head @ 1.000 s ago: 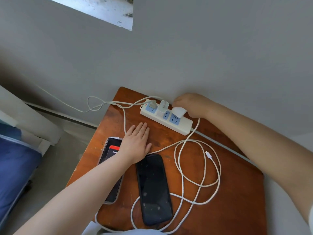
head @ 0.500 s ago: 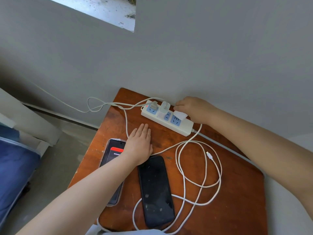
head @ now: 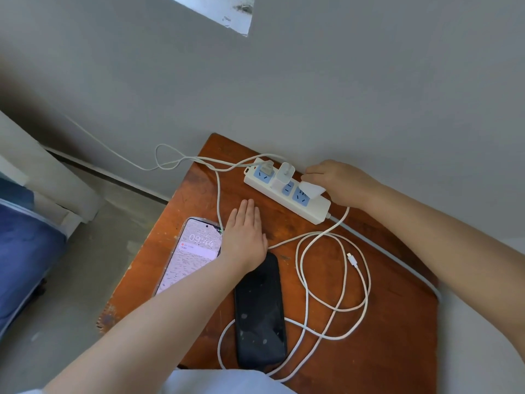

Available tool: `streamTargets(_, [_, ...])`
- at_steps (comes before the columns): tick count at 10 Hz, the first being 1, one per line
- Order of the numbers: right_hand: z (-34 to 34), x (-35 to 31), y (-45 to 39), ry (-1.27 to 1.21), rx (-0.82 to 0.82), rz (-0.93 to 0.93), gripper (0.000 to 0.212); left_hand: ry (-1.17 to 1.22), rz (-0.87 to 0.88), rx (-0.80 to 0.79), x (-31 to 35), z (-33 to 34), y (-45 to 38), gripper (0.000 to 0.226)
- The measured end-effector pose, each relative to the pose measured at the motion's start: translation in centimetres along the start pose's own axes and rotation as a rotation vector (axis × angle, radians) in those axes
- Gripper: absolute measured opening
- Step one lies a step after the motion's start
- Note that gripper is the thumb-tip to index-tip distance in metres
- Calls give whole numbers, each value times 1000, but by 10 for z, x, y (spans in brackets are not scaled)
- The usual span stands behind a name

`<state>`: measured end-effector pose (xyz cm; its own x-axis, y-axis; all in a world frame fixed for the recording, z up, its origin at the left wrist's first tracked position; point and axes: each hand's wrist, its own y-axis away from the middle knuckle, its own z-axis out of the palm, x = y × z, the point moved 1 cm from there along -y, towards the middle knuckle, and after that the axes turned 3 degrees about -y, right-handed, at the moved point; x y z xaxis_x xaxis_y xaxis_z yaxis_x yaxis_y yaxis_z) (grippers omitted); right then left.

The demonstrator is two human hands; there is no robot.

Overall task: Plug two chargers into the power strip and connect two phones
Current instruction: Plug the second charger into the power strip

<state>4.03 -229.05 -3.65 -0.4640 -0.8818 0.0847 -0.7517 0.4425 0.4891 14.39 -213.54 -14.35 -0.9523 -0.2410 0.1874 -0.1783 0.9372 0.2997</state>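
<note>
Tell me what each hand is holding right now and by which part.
The right hand grips a white charger by its body, at the power strip. The left hand holds nothing; it lies flat, open, on the table.

head view, looking down, table (head: 397,322) close

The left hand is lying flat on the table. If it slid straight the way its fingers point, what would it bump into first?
Probably the power strip. The left hand lies flat with its fingers pointing toward the wall, and only bare table shows between them and the strip's near edge.
</note>
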Motion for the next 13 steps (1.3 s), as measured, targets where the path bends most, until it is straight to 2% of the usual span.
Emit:
streamTargets(2, [8, -11, -4, 142, 22, -97, 47, 6, 5, 2, -1, -1, 1, 59])
streamTargets(3, [10, -9, -3, 182, 52, -129, 54, 16, 6, 8, -2, -1, 1, 59])
streamTargets(4, [10, -16, -2, 259, -11, -144, 56, 16, 8, 6, -2, 1, 1, 59])
streamTargets(6, [7, -15, -5, 241, -129, -118, 56, 8, 14, 8, -3, 3, 0, 59])
streamTargets(9, [13, -20, -13, 294, -64, -152, 44, 1, 6, 5, 0, 2, 0, 60])
streamTargets(13, [5, -21, -5, 101, -87, -63, 54, 22, -4, -10, -1, -1, 1, 60])
